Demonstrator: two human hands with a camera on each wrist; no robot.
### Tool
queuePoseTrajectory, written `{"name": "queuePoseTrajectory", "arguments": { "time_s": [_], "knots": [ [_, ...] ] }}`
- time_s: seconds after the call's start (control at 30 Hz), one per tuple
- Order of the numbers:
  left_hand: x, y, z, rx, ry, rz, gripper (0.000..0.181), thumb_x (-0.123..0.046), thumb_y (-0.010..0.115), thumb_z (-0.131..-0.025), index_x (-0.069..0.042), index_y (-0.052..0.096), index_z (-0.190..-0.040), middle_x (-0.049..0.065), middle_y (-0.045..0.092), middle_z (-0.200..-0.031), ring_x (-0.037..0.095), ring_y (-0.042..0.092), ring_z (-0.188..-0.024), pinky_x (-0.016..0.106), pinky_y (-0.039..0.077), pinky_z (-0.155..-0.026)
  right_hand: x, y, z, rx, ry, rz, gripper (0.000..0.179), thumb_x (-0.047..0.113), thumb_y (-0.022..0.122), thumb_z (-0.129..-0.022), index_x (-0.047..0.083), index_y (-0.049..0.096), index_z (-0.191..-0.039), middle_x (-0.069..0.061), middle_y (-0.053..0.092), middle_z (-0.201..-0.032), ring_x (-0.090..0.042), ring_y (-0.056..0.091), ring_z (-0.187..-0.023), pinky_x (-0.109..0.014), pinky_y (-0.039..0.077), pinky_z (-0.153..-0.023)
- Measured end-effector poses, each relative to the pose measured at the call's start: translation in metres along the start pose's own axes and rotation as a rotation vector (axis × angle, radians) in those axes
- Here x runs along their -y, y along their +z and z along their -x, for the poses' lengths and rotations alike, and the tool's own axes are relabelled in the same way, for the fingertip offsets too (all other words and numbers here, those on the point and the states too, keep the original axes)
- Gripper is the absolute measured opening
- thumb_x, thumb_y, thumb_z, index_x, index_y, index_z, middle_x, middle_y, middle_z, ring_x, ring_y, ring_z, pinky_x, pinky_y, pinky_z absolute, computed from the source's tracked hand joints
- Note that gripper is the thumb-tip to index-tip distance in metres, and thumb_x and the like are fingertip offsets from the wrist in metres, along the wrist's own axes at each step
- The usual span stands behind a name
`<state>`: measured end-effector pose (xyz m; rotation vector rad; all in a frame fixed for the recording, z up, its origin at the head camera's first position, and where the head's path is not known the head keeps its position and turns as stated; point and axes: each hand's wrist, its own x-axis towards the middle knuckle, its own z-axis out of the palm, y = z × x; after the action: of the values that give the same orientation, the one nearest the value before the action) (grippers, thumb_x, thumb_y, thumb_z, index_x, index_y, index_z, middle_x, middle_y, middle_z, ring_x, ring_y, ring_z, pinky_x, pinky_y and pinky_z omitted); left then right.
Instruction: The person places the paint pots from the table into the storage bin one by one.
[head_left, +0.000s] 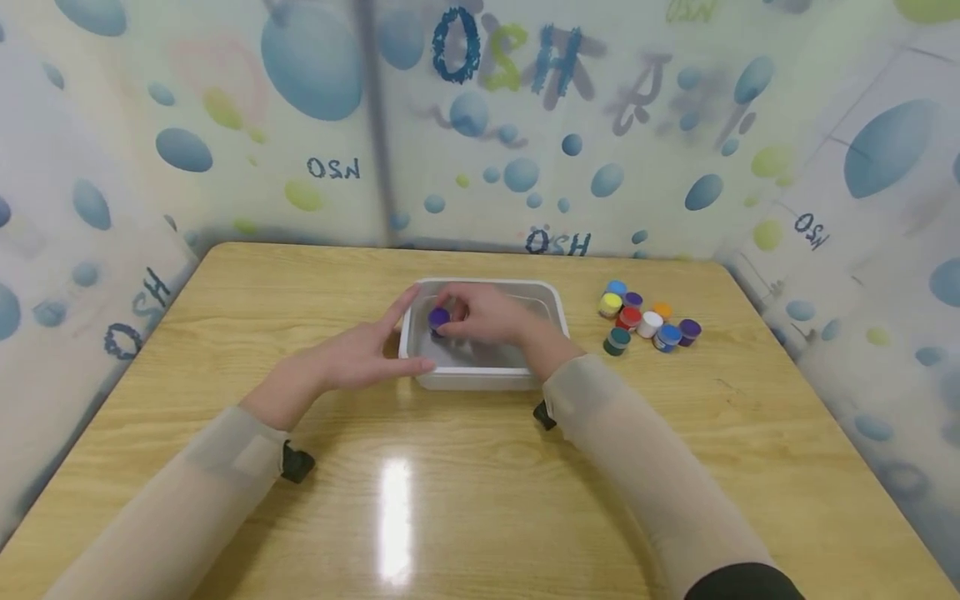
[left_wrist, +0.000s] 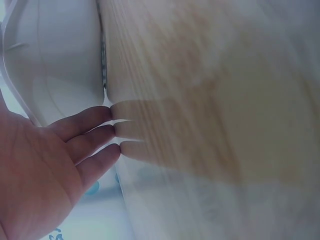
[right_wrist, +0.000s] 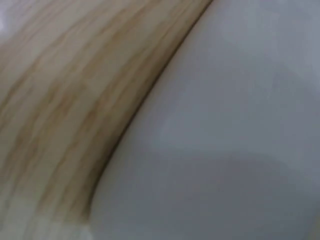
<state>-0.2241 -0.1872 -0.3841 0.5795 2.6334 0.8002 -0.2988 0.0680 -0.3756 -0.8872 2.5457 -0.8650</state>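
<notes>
A white rectangular plastic tray stands on the wooden table. Inside its left end is a small paint jar with a purple lid, pinched between the thumb and fingers of my right hand. My left hand lies around the tray's left end, thumb at the front corner and index finger along the back left rim. In the left wrist view, the other fingers of that hand are extended, their tips at the tabletop beside the tray wall. The right wrist view is filled by the tray's outer side, with no fingers showing.
To the right of the tray, several small paint jars with lids of different colours stand in a cluster. The wooden table extends in front toward me. A patterned curtain wall rises behind the table's back edge.
</notes>
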Motion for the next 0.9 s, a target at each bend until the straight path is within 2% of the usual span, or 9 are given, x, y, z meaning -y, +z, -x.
{"name": "queuePoseTrajectory", "arguments": {
  "time_s": [0.2,0.4,0.5,0.77,0.9],
  "knots": [
    [0.0012,-0.0014,0.0022,-0.007,0.01,0.005,0.119,-0.075,0.065,-0.099,-0.038,-0.018,-0.175,0.037,0.055,-0.157,0.038,0.074,-0.119,0.064,0.053,-0.111,0.004,0.0043,-0.0039,0.011,0.026,0.034,0.037,0.024,0.079,-0.104,0.017,0.068,-0.138,-0.002,0.076,-0.102,-0.017,0.071,-0.085,-0.029,0.059,-0.078],
    [0.0018,-0.0014,0.0027,-0.012,0.001,-0.006,0.119,-0.075,0.065,-0.099,-0.038,-0.018,-0.175,0.037,0.056,-0.156,0.037,0.074,-0.116,0.064,0.053,-0.111,0.0026,0.0076,-0.0066,0.044,0.057,-0.005,0.04,0.026,0.074,-0.107,0.014,0.066,-0.145,-0.002,0.076,-0.104,-0.019,0.072,-0.077,-0.03,0.06,-0.071],
    [0.0012,-0.0014,0.0029,-0.011,0.002,-0.005,0.119,-0.075,0.065,-0.099,-0.037,-0.018,-0.175,0.036,0.053,-0.159,0.039,0.073,-0.12,0.065,0.052,-0.113,0.0024,0.0079,-0.0063,0.044,0.072,-0.016,0.039,0.027,0.072,-0.109,0.016,0.066,-0.146,-0.002,0.076,-0.105,-0.019,0.072,-0.076,-0.03,0.059,-0.07],
    [0.0007,-0.0005,0.0026,-0.004,0.003,-0.01,0.118,-0.075,0.063,-0.1,-0.037,-0.019,-0.175,0.03,0.05,-0.165,0.037,0.074,-0.116,0.064,0.053,-0.111,0.0014,0.0094,-0.0043,0.039,0.088,0.003,0.037,0.028,0.07,-0.11,0.021,0.066,-0.146,0.001,0.075,-0.106,-0.018,0.072,-0.08,-0.03,0.059,-0.074],
    [0.0001,-0.0002,0.0018,-0.004,0.011,-0.014,0.115,-0.074,0.061,-0.101,-0.036,-0.019,-0.175,0.026,0.05,-0.166,0.044,0.072,-0.125,0.065,0.05,-0.115,0.0008,0.0096,-0.003,0.035,0.091,0.005,0.037,0.028,0.069,-0.111,0.021,0.066,-0.147,0.001,0.075,-0.105,-0.018,0.072,-0.081,-0.03,0.058,-0.075]
  ]
}}
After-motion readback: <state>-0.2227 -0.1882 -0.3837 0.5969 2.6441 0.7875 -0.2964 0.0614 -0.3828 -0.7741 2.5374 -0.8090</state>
